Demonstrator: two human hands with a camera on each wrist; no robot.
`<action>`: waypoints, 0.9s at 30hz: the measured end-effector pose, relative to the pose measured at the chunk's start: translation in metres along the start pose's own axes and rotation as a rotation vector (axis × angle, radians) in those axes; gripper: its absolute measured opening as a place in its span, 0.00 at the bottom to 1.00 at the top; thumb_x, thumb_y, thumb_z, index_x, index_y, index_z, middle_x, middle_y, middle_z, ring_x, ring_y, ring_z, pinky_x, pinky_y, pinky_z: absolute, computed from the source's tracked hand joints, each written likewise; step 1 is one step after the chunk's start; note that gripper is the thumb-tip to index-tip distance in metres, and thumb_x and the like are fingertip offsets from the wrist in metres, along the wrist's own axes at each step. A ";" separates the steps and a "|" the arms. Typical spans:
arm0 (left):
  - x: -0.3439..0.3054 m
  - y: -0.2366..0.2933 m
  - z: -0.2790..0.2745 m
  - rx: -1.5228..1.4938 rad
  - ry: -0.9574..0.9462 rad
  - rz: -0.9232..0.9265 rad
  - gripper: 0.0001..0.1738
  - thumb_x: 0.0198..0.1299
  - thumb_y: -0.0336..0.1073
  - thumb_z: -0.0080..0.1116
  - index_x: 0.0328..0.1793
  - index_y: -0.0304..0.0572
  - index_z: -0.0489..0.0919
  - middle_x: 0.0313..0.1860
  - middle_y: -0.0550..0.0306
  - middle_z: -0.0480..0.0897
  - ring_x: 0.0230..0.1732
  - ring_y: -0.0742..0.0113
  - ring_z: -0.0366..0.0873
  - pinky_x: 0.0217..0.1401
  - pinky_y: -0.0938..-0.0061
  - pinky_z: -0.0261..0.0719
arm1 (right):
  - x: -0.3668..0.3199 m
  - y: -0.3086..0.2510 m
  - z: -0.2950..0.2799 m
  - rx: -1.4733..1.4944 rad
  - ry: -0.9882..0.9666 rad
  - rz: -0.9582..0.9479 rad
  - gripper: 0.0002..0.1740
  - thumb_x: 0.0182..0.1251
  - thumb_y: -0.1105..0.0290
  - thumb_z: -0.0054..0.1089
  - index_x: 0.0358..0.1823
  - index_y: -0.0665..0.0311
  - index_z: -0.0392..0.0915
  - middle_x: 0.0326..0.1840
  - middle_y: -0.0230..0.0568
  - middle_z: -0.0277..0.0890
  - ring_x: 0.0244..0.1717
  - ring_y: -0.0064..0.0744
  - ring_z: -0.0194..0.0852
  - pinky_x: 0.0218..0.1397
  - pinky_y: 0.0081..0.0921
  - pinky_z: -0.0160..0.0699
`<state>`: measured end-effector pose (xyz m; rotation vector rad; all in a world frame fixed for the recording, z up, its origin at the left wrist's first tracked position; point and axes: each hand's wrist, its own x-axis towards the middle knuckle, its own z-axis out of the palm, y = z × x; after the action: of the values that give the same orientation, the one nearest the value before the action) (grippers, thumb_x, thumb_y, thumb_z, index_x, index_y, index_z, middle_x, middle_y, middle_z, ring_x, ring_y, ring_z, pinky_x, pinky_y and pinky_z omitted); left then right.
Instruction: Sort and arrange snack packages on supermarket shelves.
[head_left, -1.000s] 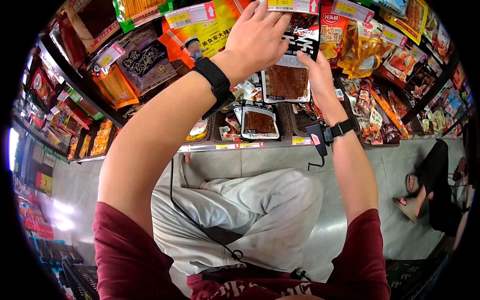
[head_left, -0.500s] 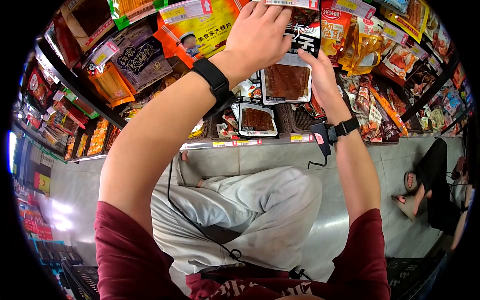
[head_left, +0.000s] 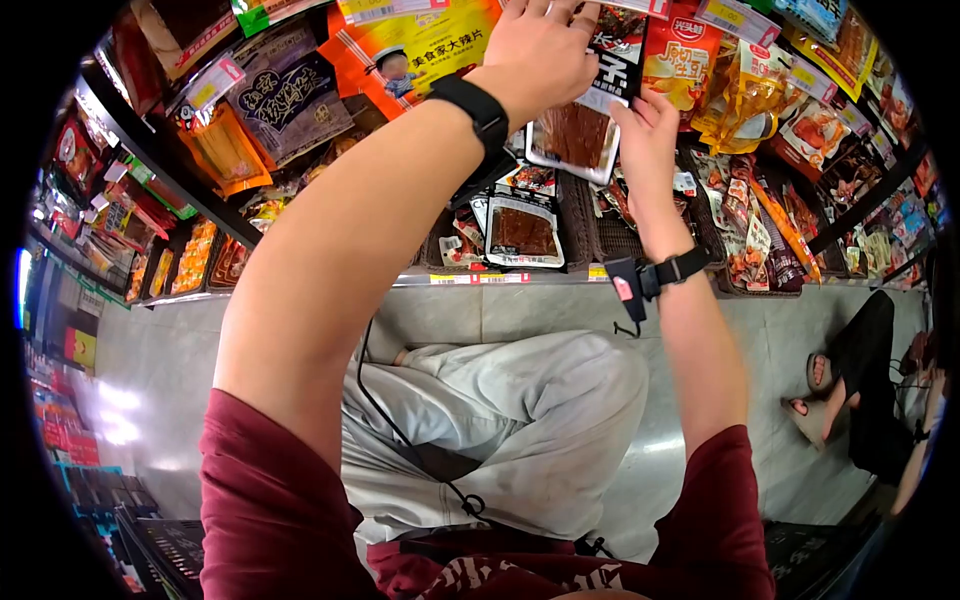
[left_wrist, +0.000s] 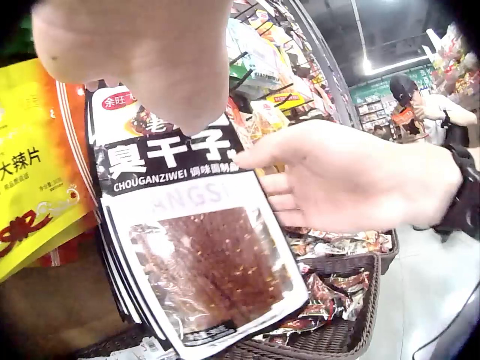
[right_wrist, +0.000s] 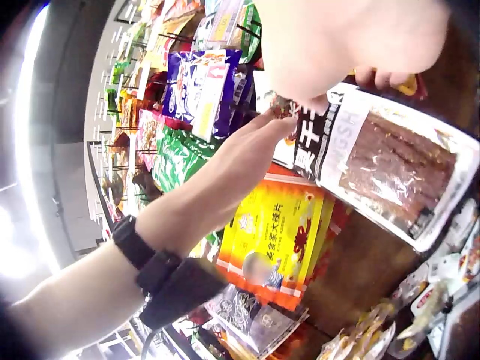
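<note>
A black-and-white snack pack (head_left: 575, 140) with a clear window onto brown strips hangs at the rack, several like it layered behind in the left wrist view. My left hand (head_left: 540, 60) grips its top, just under a price tag (head_left: 635, 6); its fingertips are largely hidden. Lower down, my right hand (head_left: 648, 140) pinches the right edge, thumb in front and fingers going behind. In the left wrist view the right hand (left_wrist: 352, 176) reaches in from the right to the pack (left_wrist: 210, 262). To the left hangs a yellow-and-orange snack bag (head_left: 430, 55).
Below are brown wicker baskets (head_left: 578, 215), one with a similar pack (head_left: 523, 230) lying in it. Orange bags (head_left: 680, 60) hang to the right, a purple-grey bag (head_left: 290, 90) to the left. Another person's sandalled foot (head_left: 815, 415) is on the floor at right.
The pack has tilted, its lower end rising in the head view and uncovering more of the pack in the basket. My left hand and forearm have shifted right; the right hand keeps the edge.
</note>
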<state>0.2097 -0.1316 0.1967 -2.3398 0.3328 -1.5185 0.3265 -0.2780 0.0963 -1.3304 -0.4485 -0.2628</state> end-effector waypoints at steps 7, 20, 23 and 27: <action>-0.040 -0.026 0.050 -0.170 -0.193 0.033 0.30 0.67 0.44 0.58 0.73 0.35 0.74 0.61 0.41 0.82 0.61 0.46 0.81 0.64 0.54 0.78 | -0.062 0.036 0.004 -0.030 -0.097 0.014 0.12 0.70 0.77 0.64 0.52 0.66 0.77 0.46 0.34 0.81 0.47 0.24 0.79 0.57 0.24 0.79; -0.269 -0.053 -0.067 -0.798 -0.581 -0.561 0.14 0.65 0.30 0.63 0.56 0.38 0.84 0.53 0.45 0.85 0.58 0.44 0.82 0.62 0.59 0.81 | -0.105 0.076 0.037 -0.277 -0.734 0.609 0.14 0.74 0.69 0.60 0.56 0.65 0.81 0.49 0.35 0.84 0.50 0.25 0.81 0.56 0.25 0.77; -0.316 -0.045 -0.045 -0.847 -0.469 -0.875 0.11 0.66 0.30 0.62 0.53 0.38 0.85 0.47 0.46 0.87 0.51 0.46 0.85 0.55 0.60 0.84 | -0.096 0.104 0.065 -0.392 -0.803 0.471 0.14 0.71 0.69 0.65 0.55 0.65 0.81 0.47 0.38 0.85 0.47 0.26 0.82 0.53 0.25 0.79; -0.294 -0.033 -0.037 -0.874 -0.199 -0.882 0.10 0.64 0.29 0.61 0.51 0.39 0.84 0.43 0.46 0.86 0.43 0.47 0.86 0.47 0.60 0.84 | -0.070 0.149 0.097 -0.731 -0.752 0.089 0.28 0.63 0.62 0.74 0.61 0.66 0.77 0.58 0.53 0.82 0.62 0.45 0.81 0.65 0.37 0.79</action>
<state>0.0574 0.0014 -0.0228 -3.6305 -0.1835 -1.6408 0.3135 -0.1543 -0.0491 -2.1617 -0.9762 0.1925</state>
